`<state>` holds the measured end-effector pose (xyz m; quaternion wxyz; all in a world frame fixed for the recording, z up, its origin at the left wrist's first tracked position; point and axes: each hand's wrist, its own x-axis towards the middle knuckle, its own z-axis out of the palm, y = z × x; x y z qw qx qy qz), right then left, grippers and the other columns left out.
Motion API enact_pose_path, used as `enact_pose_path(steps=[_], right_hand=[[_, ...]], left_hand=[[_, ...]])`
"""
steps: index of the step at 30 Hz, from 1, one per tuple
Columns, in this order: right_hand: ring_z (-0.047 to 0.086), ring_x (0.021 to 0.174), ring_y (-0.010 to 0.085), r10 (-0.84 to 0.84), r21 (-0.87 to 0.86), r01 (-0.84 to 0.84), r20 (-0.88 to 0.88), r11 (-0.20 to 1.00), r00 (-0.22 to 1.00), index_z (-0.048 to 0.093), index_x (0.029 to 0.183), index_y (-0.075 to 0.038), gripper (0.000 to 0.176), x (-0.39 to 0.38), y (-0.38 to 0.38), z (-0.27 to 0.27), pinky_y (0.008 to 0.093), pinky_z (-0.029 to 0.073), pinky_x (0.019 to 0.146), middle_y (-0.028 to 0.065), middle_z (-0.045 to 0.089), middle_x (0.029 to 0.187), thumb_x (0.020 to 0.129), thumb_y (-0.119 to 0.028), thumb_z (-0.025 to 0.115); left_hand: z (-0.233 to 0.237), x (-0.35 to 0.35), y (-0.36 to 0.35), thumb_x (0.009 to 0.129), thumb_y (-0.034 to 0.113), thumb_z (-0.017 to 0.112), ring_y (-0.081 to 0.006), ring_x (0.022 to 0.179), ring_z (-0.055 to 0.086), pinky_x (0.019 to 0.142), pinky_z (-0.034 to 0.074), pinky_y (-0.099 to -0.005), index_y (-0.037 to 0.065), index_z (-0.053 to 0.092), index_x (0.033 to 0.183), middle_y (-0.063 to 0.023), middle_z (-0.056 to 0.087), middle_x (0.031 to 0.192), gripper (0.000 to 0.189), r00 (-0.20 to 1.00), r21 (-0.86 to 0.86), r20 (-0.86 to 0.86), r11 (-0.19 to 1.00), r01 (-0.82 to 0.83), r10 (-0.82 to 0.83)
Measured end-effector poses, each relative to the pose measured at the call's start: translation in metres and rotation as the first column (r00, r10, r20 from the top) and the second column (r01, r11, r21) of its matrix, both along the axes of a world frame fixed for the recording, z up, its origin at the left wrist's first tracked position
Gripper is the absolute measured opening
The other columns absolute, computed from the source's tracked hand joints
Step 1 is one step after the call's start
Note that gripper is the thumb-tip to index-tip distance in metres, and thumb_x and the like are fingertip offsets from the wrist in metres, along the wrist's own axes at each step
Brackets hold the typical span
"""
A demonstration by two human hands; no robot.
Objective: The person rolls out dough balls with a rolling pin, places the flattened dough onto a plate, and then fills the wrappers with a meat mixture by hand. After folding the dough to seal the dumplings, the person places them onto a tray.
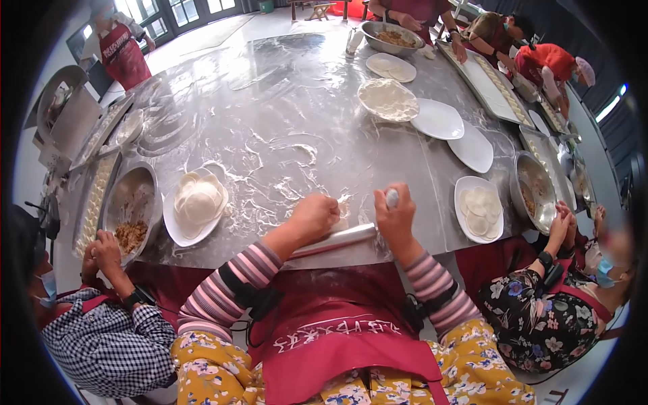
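Close to the table's near edge, my left hand (313,215) is closed, fingers curled down behind a metal rolling pin (341,238). A pale bit of dough (339,225) shows beside these fingers; whether they hold it is hidden. My right hand (397,217) is wrapped around what looks like the rolling pin's handle, at the pin's right end. A grey rounded tip pokes out between thumb and fingers. Left of my hands, a white plate (173,226) bears a pile of round dough wrappers (200,202). Another plate (480,236) with wrappers (481,210) lies to the right.
Flour streaks the steel table (270,88). A filling bowl (152,196) stands left, another bowl (533,177) right. Beyond are a flour plate (388,99), white plates (437,119) and dumpling trays (487,84). Co-workers sit close on both sides (111,337) (550,304); others stand across the table.
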<state>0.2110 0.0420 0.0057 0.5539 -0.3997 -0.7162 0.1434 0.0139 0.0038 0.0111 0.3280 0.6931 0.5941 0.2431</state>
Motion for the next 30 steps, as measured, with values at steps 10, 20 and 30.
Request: enact_pose_path(steps=[10,20,30], right_hand=[[0.058,0.055,0.0356,0.008,0.011,-0.008,-0.036,1.000,0.999,0.050,0.088,-0.004,0.022,-0.023,0.030,-0.001,0.0391,0.044,0.049,0.0158,0.054,0.063,0.082,-0.005,0.072],[0.059,0.052,0.0307,0.013,-0.058,-0.017,-0.071,0.998,0.997,0.051,0.088,-0.005,0.021,0.019,-0.029,-0.005,0.0377,0.045,0.048,0.0115,0.054,0.062,0.081,-0.003,0.071],[0.059,0.058,0.0387,0.004,-0.012,-0.004,-0.011,1.000,1.000,0.050,0.089,-0.005,0.021,-0.005,0.006,0.001,0.0415,0.045,0.051,0.0162,0.057,0.066,0.082,-0.005,0.070]], left_hand=[[0.004,-0.007,0.000,0.082,0.014,0.067,-0.0242,0.070,0.065,0.066,0.050,-0.0350,-0.002,0.065,0.085,-0.0155,0.066,0.075,0.017,0.997,-0.048,-0.051,0.997,-0.054,0.052],[0.004,-0.011,-0.016,0.084,0.007,0.066,-0.0149,0.069,0.062,0.065,0.050,-0.0312,-0.003,0.065,0.087,-0.0100,0.064,0.072,0.011,0.960,-0.348,0.267,0.937,0.017,0.081],[-0.002,-0.005,0.005,0.083,0.016,0.065,-0.0314,0.072,0.066,0.067,0.050,-0.0386,-0.002,0.067,0.088,-0.0204,0.065,0.076,0.019,0.994,-0.046,-0.064,0.996,0.081,-0.084]])
